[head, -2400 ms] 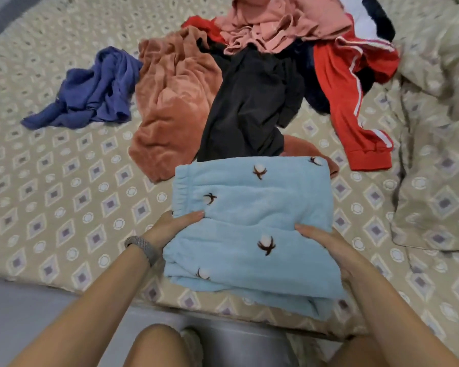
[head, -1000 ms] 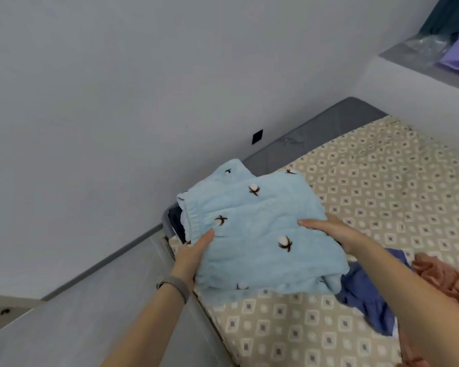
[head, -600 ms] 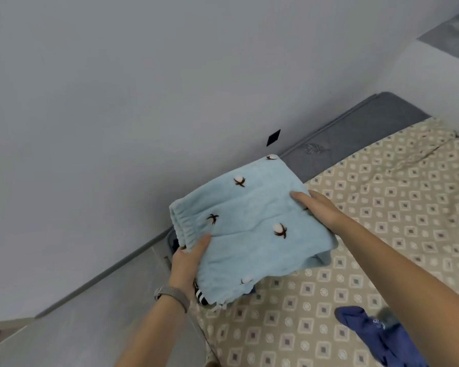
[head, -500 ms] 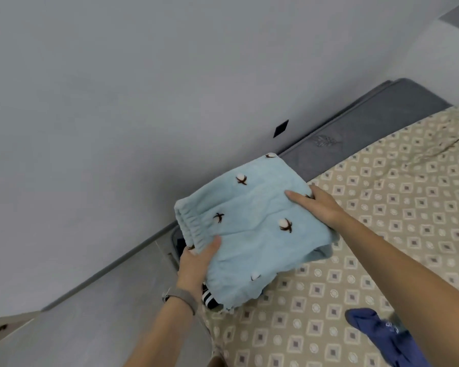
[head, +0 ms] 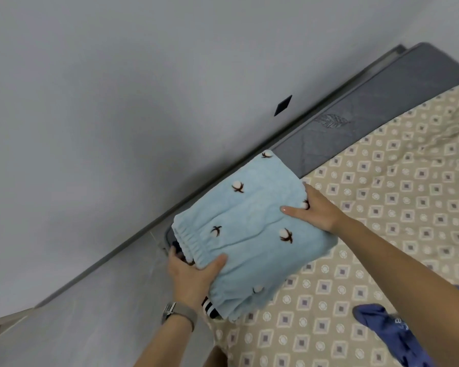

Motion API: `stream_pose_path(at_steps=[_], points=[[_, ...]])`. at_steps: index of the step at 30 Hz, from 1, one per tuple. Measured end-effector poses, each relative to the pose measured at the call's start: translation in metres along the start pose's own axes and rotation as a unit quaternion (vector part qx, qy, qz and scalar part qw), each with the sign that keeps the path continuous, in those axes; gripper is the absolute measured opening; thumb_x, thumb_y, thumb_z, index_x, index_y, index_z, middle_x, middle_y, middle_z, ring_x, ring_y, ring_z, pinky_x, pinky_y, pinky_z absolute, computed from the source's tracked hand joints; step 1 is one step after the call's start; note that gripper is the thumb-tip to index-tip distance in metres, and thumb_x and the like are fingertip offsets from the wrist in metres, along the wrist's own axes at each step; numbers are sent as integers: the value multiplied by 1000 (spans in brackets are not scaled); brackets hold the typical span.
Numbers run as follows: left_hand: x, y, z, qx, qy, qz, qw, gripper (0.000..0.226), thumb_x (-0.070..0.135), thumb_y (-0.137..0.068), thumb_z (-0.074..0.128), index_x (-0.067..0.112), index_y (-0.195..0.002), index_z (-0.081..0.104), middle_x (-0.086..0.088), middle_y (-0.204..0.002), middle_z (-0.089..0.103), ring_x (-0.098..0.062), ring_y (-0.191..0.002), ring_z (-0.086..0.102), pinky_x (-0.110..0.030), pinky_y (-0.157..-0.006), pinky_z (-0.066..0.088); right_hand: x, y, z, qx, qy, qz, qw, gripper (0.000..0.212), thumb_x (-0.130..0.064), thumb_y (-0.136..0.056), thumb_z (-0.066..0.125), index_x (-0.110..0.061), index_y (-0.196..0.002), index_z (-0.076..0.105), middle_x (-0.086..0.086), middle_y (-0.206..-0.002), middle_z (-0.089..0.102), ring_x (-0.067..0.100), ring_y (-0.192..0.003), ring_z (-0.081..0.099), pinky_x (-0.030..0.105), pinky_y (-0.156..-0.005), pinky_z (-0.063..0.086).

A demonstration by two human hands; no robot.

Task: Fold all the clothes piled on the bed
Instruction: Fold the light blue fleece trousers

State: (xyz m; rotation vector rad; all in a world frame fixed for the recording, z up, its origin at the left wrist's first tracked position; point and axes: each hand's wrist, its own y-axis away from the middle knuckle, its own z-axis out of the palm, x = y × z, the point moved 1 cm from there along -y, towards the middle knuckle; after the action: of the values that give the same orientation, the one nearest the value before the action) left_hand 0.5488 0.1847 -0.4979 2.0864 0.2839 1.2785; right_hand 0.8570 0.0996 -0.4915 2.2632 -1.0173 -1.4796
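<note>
The folded light-blue pyjama bottoms point(head: 252, 223) lie slantwise at the bed's point(head: 398, 207) corner atop a striped garment point(head: 210, 308), left hand point(head: 194, 276) gripping the near waistband end, right hand point(head: 316, 210) pinching the far edge

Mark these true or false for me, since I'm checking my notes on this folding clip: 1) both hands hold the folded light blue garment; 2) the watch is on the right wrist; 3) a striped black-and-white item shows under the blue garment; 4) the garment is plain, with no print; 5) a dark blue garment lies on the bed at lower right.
1) True: the left hand and the right hand both hold the folded light blue garment.
2) False: the watch is on the left wrist.
3) True: a striped item shows beneath its near edge.
4) False: it bears small cotton-flower motifs.
5) True: the dark blue garment lies there on the patterned sheet.
</note>
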Motion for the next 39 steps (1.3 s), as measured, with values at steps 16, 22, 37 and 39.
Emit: stream_pose_path(at_steps=[16, 22, 37, 39], points=[[-1, -35, 41, -73, -560, 277, 777, 148, 103, -47, 28, 0, -151, 9, -23, -158, 9, -39, -146, 8, -60, -113, 6, 10, -24, 34, -10, 394, -254, 883, 118, -88, -66, 52, -29, -156, 4, -10, -163, -7, 14, -148, -18, 48, -121, -4], [-25, -42, 61, -65, -538, 314, 780, 134, 93, -57, 40, -7, -144, 30, -28, -152, 25, -43, -143, 20, -63, -114, 14, 40, -41, 48, 39, 400, -278, 873, 110, -86, -71, 47, -22, -155, 18, -2, -163, 9, 20, -151, -3, 51, -121, 6], [-82, -94, 92, 0, -478, 421, 771, 109, 80, -76, 27, -7, -141, 31, -32, -148, 30, -45, -141, 26, -59, -114, 19, 106, -92, 78, 116, 364, -342, 859, 100, -78, -79, 33, -10, -152, 24, 11, -160, 18, 32, -150, 9, 59, -117, 14], [-78, -92, 91, -6, -482, 417, 770, 107, 79, -77, 27, -7, -141, 31, -32, -148, 29, -44, -141, 25, -59, -114, 19, 103, -88, 77, 118, 368, -339, 858, 100, -77, -79, 34, -10, -152, 24, 11, -160, 19, 32, -149, 10, 58, -118, 14]])
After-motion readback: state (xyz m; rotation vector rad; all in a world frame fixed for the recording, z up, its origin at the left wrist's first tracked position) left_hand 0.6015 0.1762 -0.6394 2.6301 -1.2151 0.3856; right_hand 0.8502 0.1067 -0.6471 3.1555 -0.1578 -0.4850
